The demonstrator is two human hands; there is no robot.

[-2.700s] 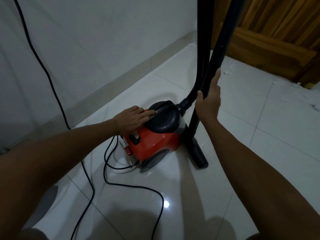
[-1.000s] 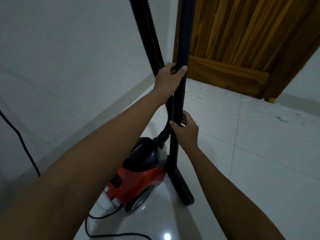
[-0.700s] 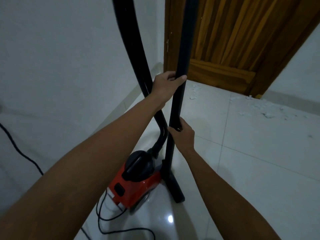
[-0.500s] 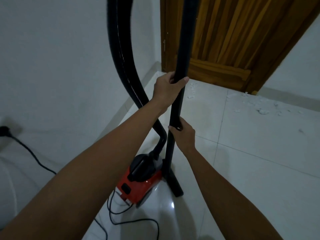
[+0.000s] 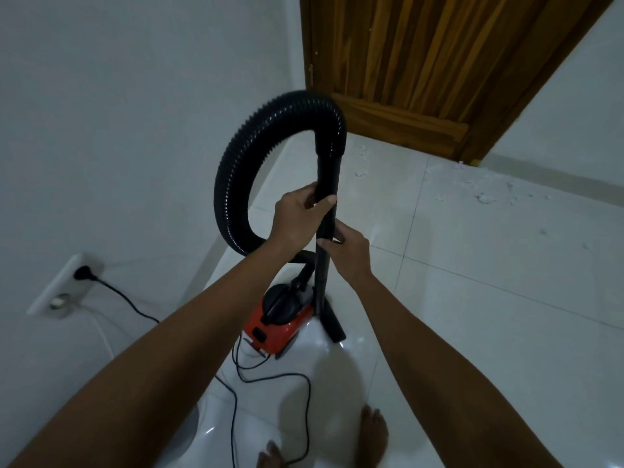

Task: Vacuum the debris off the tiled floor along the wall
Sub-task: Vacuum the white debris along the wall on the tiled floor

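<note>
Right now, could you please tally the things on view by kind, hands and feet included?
Hands: 2, left hand and right hand, both gripping the tube
Bare feet: 2
Vacuum cleaners: 1
Hoses: 1
Wall sockets: 1
Wooden doors: 1
Total: 8

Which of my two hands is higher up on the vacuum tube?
The left hand: it grips the black tube just below the hose cuff, above the right hand.

Both arms bare to frame edge, no sleeves, no watch or rings seen. Left hand (image 5: 297, 217) & right hand (image 5: 347, 253) ungloved. Two bare feet near bottom edge: left foot (image 5: 270, 458), right foot (image 5: 373, 434), no shoes/socks.
</note>
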